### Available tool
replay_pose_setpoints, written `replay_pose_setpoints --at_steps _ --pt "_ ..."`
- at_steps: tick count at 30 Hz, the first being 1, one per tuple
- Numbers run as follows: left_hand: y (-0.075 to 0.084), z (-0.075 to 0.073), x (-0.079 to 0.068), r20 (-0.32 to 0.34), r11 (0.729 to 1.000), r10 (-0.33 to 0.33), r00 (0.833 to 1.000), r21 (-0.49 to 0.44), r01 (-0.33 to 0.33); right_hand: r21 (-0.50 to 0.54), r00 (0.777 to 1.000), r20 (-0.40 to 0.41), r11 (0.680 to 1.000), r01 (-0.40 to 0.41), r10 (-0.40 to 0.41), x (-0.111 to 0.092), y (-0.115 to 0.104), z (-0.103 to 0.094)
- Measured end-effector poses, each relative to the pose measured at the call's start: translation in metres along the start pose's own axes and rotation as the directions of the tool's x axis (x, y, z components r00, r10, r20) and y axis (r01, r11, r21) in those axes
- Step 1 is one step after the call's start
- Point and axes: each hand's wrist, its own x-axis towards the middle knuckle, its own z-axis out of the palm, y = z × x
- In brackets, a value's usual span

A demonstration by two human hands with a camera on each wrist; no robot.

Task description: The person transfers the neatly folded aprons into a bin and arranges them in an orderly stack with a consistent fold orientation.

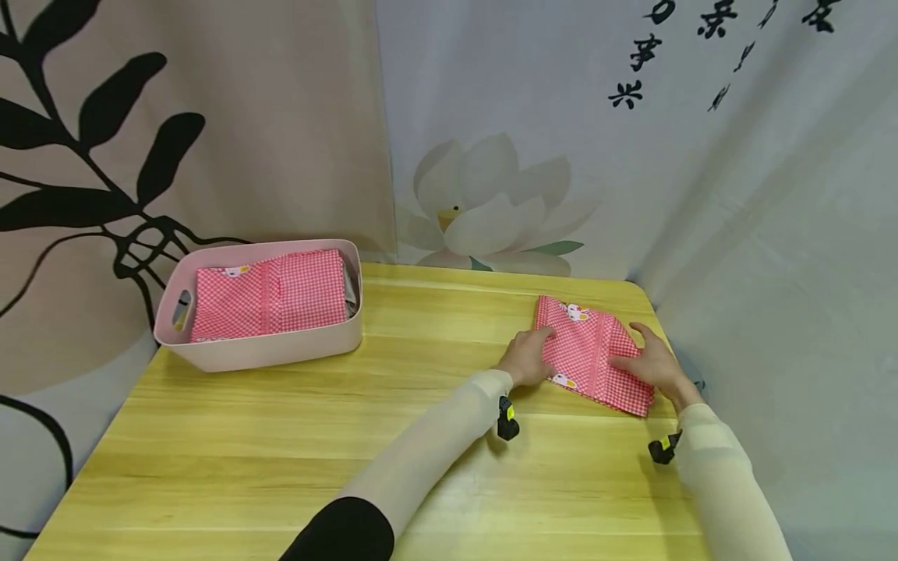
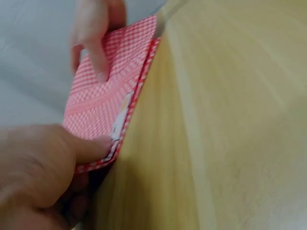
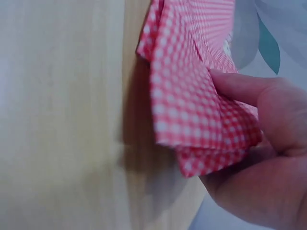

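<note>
A folded red-and-white checked cloth [image 1: 585,354] with small white cartoon figures is held between both hands at the right end of the table. My left hand [image 1: 528,357] pinches its left edge, thumb on top and fingers beneath, as the left wrist view shows. At the opposite edge my right hand [image 1: 654,362] grips the cloth [image 3: 187,100], its thumb pressing on the upper face. In the right wrist view the folded layers hang a little apart, and that edge stands off the table with a shadow below it.
A pink plastic basket [image 1: 281,352] with handle holes stands at the table's back left. Inside lies another folded checked cloth [image 1: 270,296], with something greyish partly hidden beside it. Printed curtains [image 1: 505,93] border the wooden table [image 1: 421,436] behind and at the right.
</note>
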Motion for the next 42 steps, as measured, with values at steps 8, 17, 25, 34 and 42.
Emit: replay_pose_setpoints --at_steps 8,17,25,34,42 --pt "-0.013 -0.011 0.002 0.077 0.991 0.004 0.997 -0.132 0.006 0.324 0.999 0.015 0.945 -0.045 0.042 -0.01 0.007 0.004" --pt "-0.026 -0.019 -0.005 0.079 0.977 -0.018 0.997 -0.212 0.034 0.298 0.998 0.0 0.953 0.054 -0.056 -0.013 0.0 0.013" --pt "-0.019 -0.047 -0.03 0.167 0.963 -0.001 0.986 -0.267 0.046 0.258 0.992 0.006 0.959 0.119 -0.124 -0.014 -0.011 0.016" --pt "-0.016 -0.062 -0.049 0.198 0.972 0.057 0.979 -0.234 -0.009 0.238 0.985 -0.004 0.957 0.167 -0.171 -0.023 -0.025 0.019" --pt "-0.02 -0.084 -0.068 0.115 0.977 0.055 0.992 -0.209 -0.03 0.234 0.968 -0.051 0.94 0.249 -0.244 -0.028 -0.046 0.022"
